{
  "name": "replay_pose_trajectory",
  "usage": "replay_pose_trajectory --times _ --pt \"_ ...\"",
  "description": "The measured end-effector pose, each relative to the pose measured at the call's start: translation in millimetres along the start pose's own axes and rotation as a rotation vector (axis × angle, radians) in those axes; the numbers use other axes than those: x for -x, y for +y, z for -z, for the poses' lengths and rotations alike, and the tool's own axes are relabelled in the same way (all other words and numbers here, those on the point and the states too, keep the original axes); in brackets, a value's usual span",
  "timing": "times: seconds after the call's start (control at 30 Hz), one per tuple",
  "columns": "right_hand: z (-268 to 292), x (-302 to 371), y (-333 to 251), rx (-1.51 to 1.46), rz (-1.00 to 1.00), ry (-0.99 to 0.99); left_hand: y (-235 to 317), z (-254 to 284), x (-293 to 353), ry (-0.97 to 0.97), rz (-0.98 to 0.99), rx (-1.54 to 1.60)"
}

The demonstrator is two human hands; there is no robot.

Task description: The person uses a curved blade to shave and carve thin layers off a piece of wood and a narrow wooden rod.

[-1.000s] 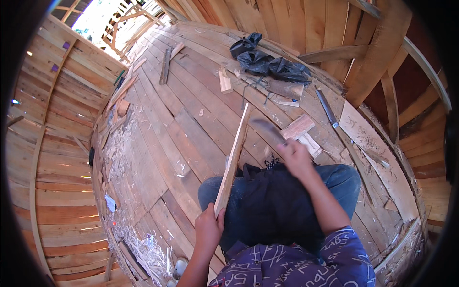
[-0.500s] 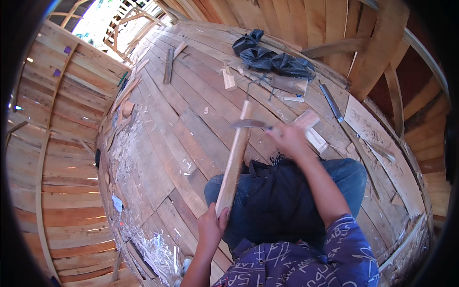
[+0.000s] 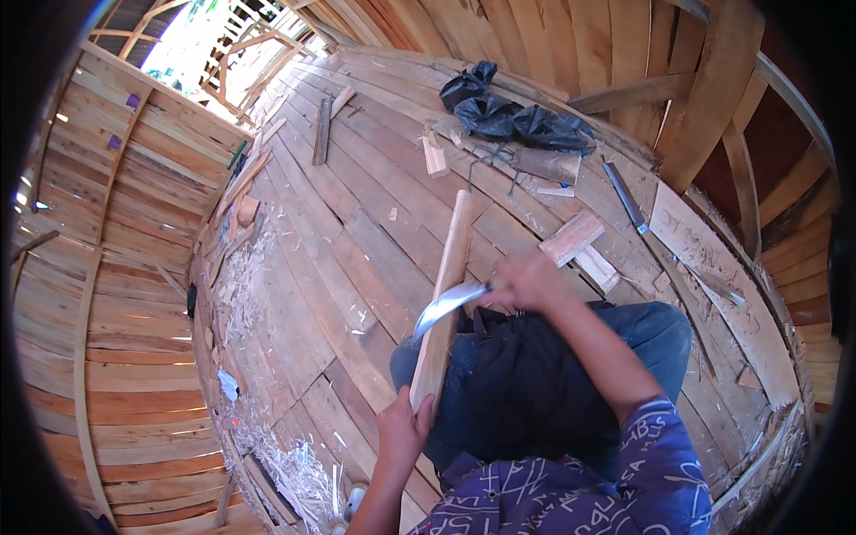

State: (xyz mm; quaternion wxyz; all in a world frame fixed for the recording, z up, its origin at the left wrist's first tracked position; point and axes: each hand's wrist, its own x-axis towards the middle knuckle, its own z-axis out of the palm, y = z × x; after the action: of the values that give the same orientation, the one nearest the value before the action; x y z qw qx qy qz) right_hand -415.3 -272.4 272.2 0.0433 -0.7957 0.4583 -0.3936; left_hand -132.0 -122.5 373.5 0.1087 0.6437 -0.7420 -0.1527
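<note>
Wooden stick (image 3: 453, 254) front and centre, long and pale, slanting from the left knee out over the floor (image 3: 312, 267). Held at its near end by the left hand (image 3: 406, 426), grip wrapped firmly around the wood, thumb pressed against it. And right across the stick, a knife (image 3: 443, 309)! Curved, gleaming blade, tip poking out past the left edge and angled back toward the body. Handle clenched in the right hand (image 3: 532, 281), fingers closed and blurred. Biting into the wood or just above it? Impossible to tell from up here.

Down below, blue jeans (image 3: 651, 343), legs bent, with black cloth (image 3: 526, 374) bunched across the lap, and a purple shirt (image 3: 571, 495) at the bottom edge. Just beyond the right hand, a reddish block (image 3: 572, 237) and, close beside it, a pale block (image 3: 596, 267). Further right, a dark strip (image 3: 627, 198) near a broad, light board (image 3: 713, 276).

Up ahead, black plastic (image 3: 522, 122), crumpled near the right wall (image 3: 535, 45). Over to the left, shavings (image 3: 299, 473) piled thick along the plank wall (image 3: 147, 383), plus a pale blue scrap (image 3: 228, 385). Bright daylight at top left.
</note>
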Motion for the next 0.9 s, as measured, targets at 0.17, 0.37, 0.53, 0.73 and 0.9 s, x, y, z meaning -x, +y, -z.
replay_pose_trajectory --times 0.17,0.37,0.53,0.73,0.9 --pt "-15 11 -5 0.092 -0.144 0.075 3 5 -12 -0.039 0.013 -0.003" --pt "-20 19 -36 -0.025 -0.187 -0.008 -13 -4 -11 0.001 0.002 0.077" --pt "-11 14 -46 -0.076 -0.212 -0.094 -12 -4 -8 0.003 0.021 0.091" --pt "-12 14 -52 -0.518 -0.461 -0.297 -14 -5 -9 0.014 0.023 0.089" --pt "-11 12 -77 -0.336 -0.264 -0.211 -11 -5 -11 -0.002 0.007 0.084"
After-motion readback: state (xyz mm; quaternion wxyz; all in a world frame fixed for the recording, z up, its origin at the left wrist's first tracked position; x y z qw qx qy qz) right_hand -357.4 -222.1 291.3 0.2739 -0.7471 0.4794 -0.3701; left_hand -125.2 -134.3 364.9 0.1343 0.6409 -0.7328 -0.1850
